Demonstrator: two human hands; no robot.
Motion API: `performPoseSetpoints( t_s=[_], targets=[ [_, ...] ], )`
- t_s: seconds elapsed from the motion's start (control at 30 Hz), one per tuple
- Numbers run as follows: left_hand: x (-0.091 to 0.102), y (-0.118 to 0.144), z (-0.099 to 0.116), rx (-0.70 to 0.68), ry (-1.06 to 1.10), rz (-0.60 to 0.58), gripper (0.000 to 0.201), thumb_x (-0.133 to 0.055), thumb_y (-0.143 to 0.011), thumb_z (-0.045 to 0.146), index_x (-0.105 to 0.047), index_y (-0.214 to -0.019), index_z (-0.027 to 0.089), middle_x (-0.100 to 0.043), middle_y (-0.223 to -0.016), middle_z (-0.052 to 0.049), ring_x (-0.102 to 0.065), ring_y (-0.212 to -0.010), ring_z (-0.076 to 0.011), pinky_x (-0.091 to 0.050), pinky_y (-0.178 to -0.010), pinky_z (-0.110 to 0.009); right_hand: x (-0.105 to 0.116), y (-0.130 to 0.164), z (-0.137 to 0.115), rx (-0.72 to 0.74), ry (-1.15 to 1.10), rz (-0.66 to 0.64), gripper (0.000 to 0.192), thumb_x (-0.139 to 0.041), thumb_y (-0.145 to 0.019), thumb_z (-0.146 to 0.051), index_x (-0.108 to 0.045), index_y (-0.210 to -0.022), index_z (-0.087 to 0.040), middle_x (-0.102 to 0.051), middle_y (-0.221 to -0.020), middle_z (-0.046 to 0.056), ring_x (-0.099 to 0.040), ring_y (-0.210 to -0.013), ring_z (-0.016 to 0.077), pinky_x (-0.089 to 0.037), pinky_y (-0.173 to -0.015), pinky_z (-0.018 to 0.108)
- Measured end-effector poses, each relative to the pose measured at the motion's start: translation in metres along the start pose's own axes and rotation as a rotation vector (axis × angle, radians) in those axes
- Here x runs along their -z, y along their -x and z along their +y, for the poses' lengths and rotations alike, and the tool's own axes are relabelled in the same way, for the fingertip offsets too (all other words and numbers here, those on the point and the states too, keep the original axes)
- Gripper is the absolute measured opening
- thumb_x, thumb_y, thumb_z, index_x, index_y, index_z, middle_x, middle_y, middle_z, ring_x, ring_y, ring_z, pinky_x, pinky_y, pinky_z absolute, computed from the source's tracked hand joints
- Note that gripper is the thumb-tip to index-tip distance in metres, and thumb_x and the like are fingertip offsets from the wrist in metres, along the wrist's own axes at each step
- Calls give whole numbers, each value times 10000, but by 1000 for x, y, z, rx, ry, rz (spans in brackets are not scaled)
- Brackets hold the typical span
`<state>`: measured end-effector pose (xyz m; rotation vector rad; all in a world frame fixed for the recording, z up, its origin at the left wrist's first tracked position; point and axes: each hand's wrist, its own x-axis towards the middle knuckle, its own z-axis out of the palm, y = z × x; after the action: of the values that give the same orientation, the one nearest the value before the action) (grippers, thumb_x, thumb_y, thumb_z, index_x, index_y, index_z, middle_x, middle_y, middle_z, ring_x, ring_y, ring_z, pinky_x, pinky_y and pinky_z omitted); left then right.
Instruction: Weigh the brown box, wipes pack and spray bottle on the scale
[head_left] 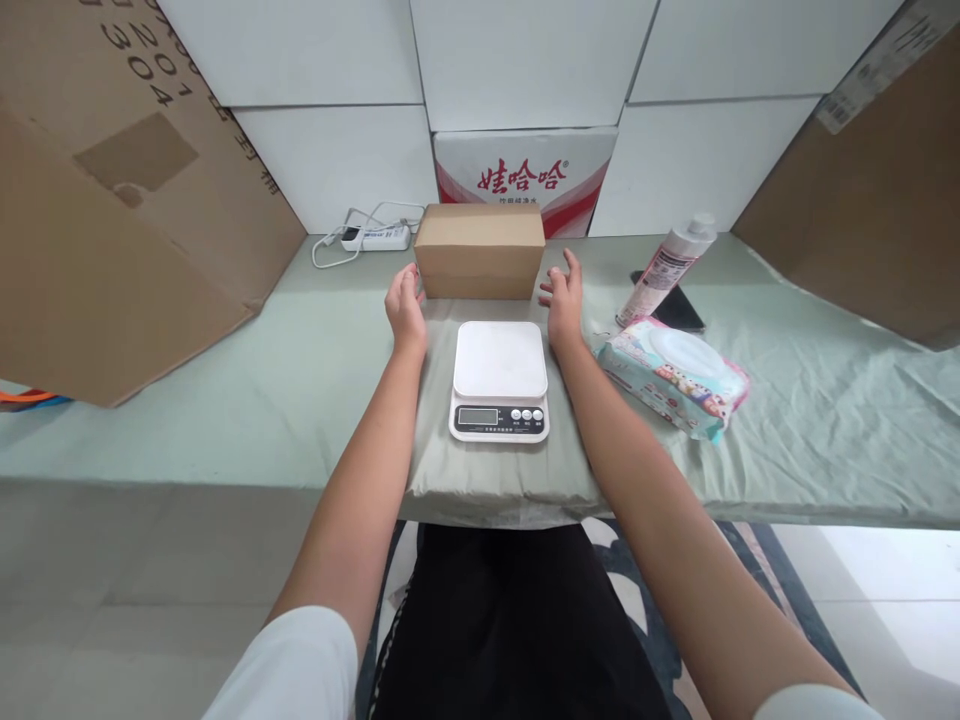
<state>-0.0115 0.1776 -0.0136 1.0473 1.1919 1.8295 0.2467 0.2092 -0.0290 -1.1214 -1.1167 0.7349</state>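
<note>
A plain brown cardboard box [480,270] lies on the cloth-covered table, between my two hands. My left hand [406,305] is at its left end, fingers slightly bent and very close to the cardboard; whether they touch it I cannot tell. Off the right end, my right hand [564,298] has its fingers apart, with a small gap to the box. Neither hand holds anything. Between my forearms, nearer to me, sits a white digital kitchen scale [500,362] with a bare platform; its display looks blank.
A pack of wet wipes [667,380] lies right of my right forearm. Behind it, a white bottle [666,270] leans over a dark flat object [681,309]. A power strip [376,238] with white cable is back left. Large cartons [150,250] flank the table [330,350].
</note>
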Motion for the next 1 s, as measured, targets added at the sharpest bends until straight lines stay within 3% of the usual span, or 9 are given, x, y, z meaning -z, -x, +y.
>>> performPoseSetpoints(
  t_s=[0.33, 0.47, 0.77, 1.0],
  targets=[
    [-1, 3, 3, 7, -5, 1, 651, -571, -919, 703, -710, -1299, 194, -638, -1524, -185, -488, -1549, -347, -475, -1211, -465, 1, -2, 4, -10, -5, -27, 725, -475, -954, -643, -362, -1595, -323, -641, -1193, 83, -686, -992, 232, -580, -751, 371],
    [0, 3, 3, 8, -1, 2, 595, -577, -926, 685, -720, -1273, 223, -641, -1529, -159, -493, -1547, -341, -478, -1209, -464, 3, -4, 8, 6, 22, -50, 727, -539, -924, -641, -406, -1550, -297, -656, -1139, 74, -685, -968, 230, -580, -765, 379],
    [-2, 3, 4, 20, 7, 10, 547, -569, -948, 639, -718, -1265, 218, -660, -1505, -155, -518, -1528, -322, -492, -1189, -442, 3, -4, 13, 12, 22, -74, 625, -632, -918, -571, -513, -1460, -282, -694, -1075, 36, -695, -913, 200, -572, -789, 356],
    [-1, 0, 0, 22, 14, -2, 567, -573, -946, 665, -720, -1276, 228, -654, -1517, -150, -502, -1541, -327, -479, -1204, -443, 2, 2, 6, -4, 48, -75, 603, -619, -907, -504, -508, -1446, -258, -686, -1124, 54, -683, -930, 201, -576, -850, 381]
  ],
)
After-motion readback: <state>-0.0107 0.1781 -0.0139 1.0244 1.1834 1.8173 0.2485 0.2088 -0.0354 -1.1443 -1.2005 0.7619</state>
